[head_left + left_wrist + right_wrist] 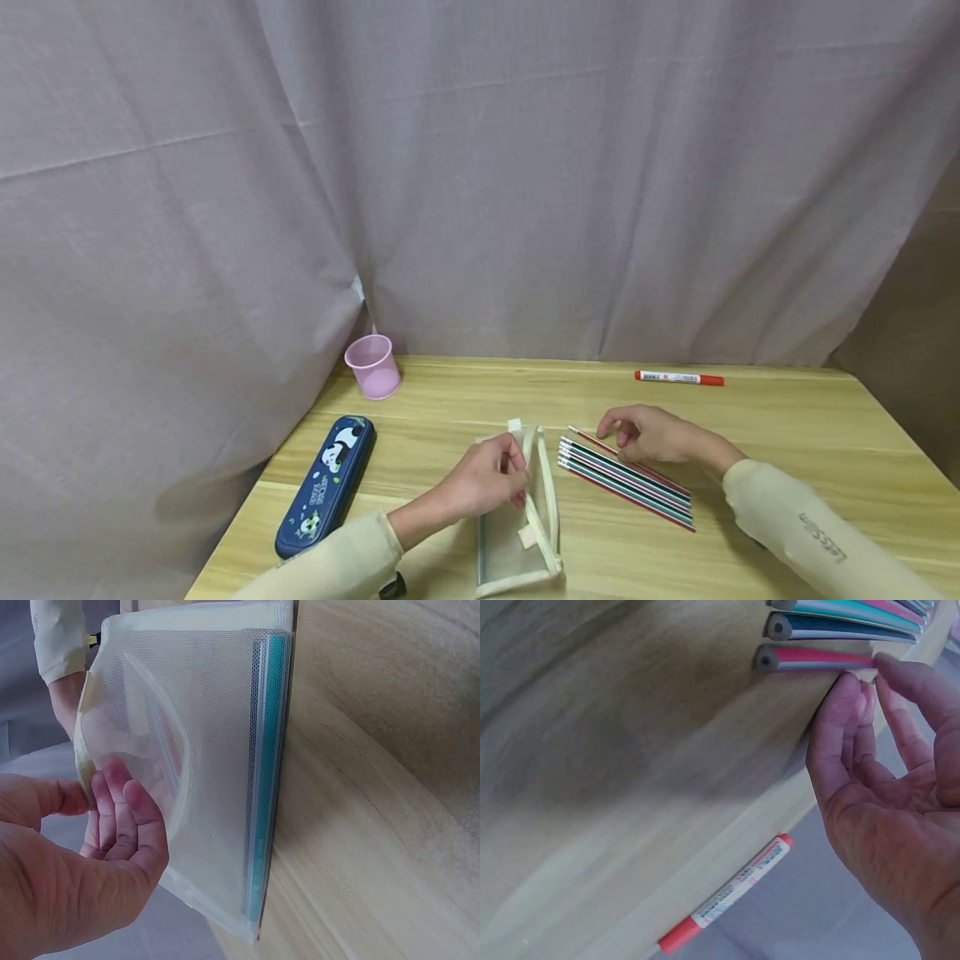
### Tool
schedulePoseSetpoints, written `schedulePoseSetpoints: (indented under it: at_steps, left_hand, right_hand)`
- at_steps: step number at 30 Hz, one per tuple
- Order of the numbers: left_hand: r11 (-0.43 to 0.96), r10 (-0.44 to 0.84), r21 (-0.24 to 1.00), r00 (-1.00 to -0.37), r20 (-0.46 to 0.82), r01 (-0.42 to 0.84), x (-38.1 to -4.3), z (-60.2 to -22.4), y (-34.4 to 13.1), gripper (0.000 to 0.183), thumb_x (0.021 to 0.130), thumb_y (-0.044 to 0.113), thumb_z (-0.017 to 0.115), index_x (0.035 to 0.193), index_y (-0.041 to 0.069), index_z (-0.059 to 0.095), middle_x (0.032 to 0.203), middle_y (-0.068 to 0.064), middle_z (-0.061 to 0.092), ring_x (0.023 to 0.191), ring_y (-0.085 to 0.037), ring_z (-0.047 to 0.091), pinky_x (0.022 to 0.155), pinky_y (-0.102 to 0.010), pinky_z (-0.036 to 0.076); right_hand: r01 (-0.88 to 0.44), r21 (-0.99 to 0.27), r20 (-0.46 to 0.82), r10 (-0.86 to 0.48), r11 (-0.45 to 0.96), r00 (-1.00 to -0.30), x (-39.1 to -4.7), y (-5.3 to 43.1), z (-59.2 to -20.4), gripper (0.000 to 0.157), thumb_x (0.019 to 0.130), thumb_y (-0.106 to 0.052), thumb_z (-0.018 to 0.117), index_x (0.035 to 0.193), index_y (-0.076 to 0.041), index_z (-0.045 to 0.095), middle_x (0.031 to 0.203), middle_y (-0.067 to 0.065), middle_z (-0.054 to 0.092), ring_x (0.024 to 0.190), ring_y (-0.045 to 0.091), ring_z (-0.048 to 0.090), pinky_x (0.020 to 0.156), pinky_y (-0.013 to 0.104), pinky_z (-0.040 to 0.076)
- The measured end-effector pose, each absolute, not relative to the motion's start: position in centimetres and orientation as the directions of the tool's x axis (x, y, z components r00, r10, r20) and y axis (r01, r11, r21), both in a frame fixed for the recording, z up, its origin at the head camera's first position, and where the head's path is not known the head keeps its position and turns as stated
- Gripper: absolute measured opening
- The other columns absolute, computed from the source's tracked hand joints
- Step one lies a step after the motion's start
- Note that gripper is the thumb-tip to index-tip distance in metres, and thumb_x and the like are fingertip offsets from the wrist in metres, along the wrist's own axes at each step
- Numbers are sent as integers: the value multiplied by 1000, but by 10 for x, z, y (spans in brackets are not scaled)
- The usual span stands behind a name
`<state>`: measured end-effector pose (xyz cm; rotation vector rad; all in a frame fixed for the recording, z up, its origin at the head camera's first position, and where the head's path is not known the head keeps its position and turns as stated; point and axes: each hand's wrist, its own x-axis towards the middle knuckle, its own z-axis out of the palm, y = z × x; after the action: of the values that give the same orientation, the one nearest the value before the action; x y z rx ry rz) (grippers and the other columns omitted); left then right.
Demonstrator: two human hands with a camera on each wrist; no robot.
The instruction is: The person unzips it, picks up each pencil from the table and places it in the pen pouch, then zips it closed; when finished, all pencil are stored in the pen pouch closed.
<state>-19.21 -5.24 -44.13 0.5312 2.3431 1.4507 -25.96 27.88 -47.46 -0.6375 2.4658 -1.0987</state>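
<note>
My left hand (486, 479) pinches the open zip edge of a cream mesh pencil pouch (504, 546) in the head view. Through its mesh, a teal pencil (267, 765) shows along the bottom side in the left wrist view. To the right of the pouch lies a row of striped pencils (626, 483), eraser ends toward the pouch. My right hand (654, 433) has thumb and fingertips on the outermost red pencil (817, 658), which lies slightly apart from the others. Part of that pencil is hidden behind the fingers in the head view.
A navy panda pencil case (326, 483) lies at the left edge of the wooden table (435, 379). The pink cup (374, 367) stands at the back left corner. Toward the back right is a red and white marker (678, 378). Grey curtains (495, 183) hang behind.
</note>
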Motion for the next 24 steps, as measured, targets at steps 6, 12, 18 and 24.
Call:
schedulePoseSetpoints:
  at_steps: [6,12,18,24]
  left_hand:
    - [412,477,902,-874,-91,131,-191,-442,-55,7,94,3,66,100,3,61,77,-10,70,67,-20,74,64,-38,65]
    - [404,484,905,-870,-92,129,-192,-439,-56,8,94,5,67,100,3,61,76,-7,68,69,-26,75,67,-40,67]
    - [410,490,902,-867,-91,137,-192,-438,-58,7,95,5,67,99,4,61,74,-6,68,71,-33,77,68,-47,66]
    - [422,481,896,-871,-95,136,-192,-439,-59,8,95,7,68,99,4,61,74,-6,68,70,-30,77,69,-48,66]
  right_hand:
    - [-334,-648,-94,-507,685,-857,-257,271,-474,36,84,6,75,113,-13,68,82,-1,63,74,9,56,60,20,46]
    - [-354,-612,-99,-513,707,-853,-262,275,-473,38,83,7,74,113,-14,69,80,-2,67,71,8,57,60,21,49]
    - [-363,-607,-136,-543,706,-828,-262,275,-463,41,84,6,74,120,-12,69,81,-2,66,73,8,58,60,21,51]
    - [-429,-549,-43,-538,717,-842,-257,261,-442,45,82,4,72,124,-14,69,84,-3,65,77,7,59,66,22,50]
